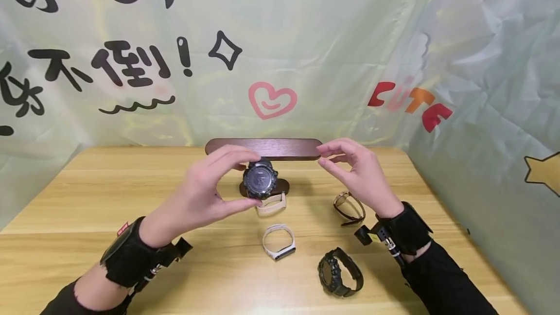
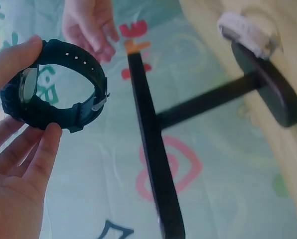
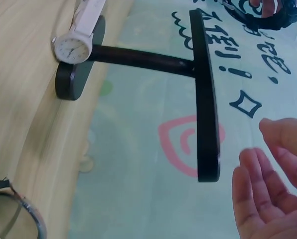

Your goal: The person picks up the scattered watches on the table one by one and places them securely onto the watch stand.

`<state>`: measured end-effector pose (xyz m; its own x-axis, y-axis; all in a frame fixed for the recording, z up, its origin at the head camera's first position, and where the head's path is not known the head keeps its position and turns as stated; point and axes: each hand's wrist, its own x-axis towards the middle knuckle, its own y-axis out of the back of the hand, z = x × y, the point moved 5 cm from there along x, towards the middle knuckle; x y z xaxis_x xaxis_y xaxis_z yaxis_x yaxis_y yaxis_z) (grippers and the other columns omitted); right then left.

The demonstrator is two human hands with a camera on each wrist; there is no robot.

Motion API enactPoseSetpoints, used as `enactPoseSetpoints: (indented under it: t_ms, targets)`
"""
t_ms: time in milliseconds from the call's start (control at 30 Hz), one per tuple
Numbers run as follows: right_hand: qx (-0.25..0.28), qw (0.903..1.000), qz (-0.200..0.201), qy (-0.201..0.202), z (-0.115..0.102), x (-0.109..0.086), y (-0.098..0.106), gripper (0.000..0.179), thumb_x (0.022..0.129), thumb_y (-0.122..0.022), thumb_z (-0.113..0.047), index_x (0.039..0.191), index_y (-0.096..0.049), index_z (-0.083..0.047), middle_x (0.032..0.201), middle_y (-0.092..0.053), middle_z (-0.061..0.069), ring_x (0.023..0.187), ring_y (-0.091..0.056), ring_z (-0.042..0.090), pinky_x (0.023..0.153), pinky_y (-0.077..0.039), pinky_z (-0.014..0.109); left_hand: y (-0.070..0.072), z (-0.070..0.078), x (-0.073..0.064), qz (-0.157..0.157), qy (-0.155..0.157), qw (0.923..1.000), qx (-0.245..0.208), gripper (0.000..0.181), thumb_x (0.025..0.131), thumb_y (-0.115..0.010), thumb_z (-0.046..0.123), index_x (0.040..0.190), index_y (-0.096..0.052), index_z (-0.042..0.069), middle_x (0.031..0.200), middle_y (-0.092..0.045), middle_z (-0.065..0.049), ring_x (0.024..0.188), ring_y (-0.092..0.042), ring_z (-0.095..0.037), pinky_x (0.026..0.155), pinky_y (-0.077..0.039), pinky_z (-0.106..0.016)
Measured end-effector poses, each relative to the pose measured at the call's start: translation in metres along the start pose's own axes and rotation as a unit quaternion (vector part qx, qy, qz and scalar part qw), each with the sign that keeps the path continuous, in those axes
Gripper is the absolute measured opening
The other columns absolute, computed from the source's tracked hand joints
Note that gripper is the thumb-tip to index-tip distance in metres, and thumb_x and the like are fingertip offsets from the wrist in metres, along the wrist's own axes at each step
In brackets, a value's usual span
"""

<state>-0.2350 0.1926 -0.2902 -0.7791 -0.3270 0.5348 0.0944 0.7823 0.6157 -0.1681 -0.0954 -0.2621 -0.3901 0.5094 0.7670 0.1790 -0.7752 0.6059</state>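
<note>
My left hand [image 1: 205, 186] pinches a black sports watch [image 1: 260, 180] between thumb and fingers, raised in front of a dark wooden T-shaped stand [image 1: 280, 148]. The watch strap forms a loop with its buckle [image 2: 100, 103] at the far end. Near the right end of the stand's crossbar is my right hand [image 1: 360, 176], its fingers lightly bent and apart from the thumb, holding nothing. Against the stand's base [image 3: 66, 82] lies a white-strapped watch [image 3: 74, 48] with a round dial. In the head view the held watch and left hand hide the stand's post.
On the wooden table [image 1: 153, 174] stand a white band [image 1: 285, 253], a second black sports watch [image 1: 334, 273] and a slim dark-strapped watch [image 1: 341, 199]. A printed cloth [image 1: 332, 38] hangs behind the table and along its right side.
</note>
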Motion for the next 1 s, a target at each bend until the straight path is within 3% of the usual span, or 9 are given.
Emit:
enactPoseSetpoints:
  t_ms: [167,333,567,800,1000]
  targets:
    - [-0.025,0.9994,0.008,-0.025,0.008,0.001,0.001,0.030,0.102,-0.075,-0.019,0.132,-0.073,-0.011,0.132,-0.069,0.006,0.121,-0.064,0.020,0.103,-0.059,0.041,0.015,-0.010,0.000,0.010,0.012,0.9999,0.006,0.078,0.065,-0.102,0.007,0.134,-0.067,0.002,0.130,-0.072,-0.010,0.112,-0.071,-0.022,0.097,-0.059,-0.019]
    - [-0.037,0.9983,0.008,-0.045,0.014,0.003,0.001,0.036,0.102,-0.075,-0.016,0.137,-0.071,-0.008,0.136,-0.066,0.012,0.126,-0.062,0.030,0.105,-0.057,0.053,0.028,-0.019,-0.001,0.012,0.020,0.9992,0.031,0.079,0.063,-0.103,0.008,0.133,-0.067,0.002,0.128,-0.073,-0.010,0.105,-0.072,-0.019,0.094,-0.060,-0.018]
    - [-0.025,0.9979,-0.006,-0.059,0.021,0.005,-0.004,0.041,0.103,-0.074,-0.016,0.143,-0.068,-0.009,0.140,-0.064,0.012,0.127,-0.063,0.029,0.106,-0.059,0.048,0.041,-0.031,-0.001,0.002,0.042,0.9971,0.063,0.075,0.064,-0.104,0.008,0.129,-0.068,0.003,0.120,-0.074,-0.005,0.096,-0.069,-0.013,0.091,-0.053,-0.011]
    - [-0.031,0.9978,-0.008,-0.058,0.023,0.005,-0.007,0.042,0.103,-0.074,-0.017,0.145,-0.067,-0.011,0.141,-0.065,0.011,0.126,-0.065,0.030,0.106,-0.059,0.047,0.051,-0.036,-0.002,-0.008,0.067,0.9945,0.080,0.074,0.065,-0.103,0.005,0.129,-0.067,0.003,0.125,-0.073,-0.006,0.112,-0.072,-0.018,0.100,-0.054,-0.012]
    - [-0.031,0.9967,-0.014,-0.073,0.025,0.004,-0.009,0.042,0.104,-0.073,-0.017,0.145,-0.067,-0.011,0.139,-0.065,0.011,0.123,-0.068,0.029,0.106,-0.059,0.048,0.062,-0.040,-0.003,-0.010,0.076,0.9925,0.095,0.073,0.065,-0.103,0.003,0.129,-0.068,0.003,0.123,-0.074,-0.006,0.113,-0.070,-0.019,0.101,-0.051,-0.008]
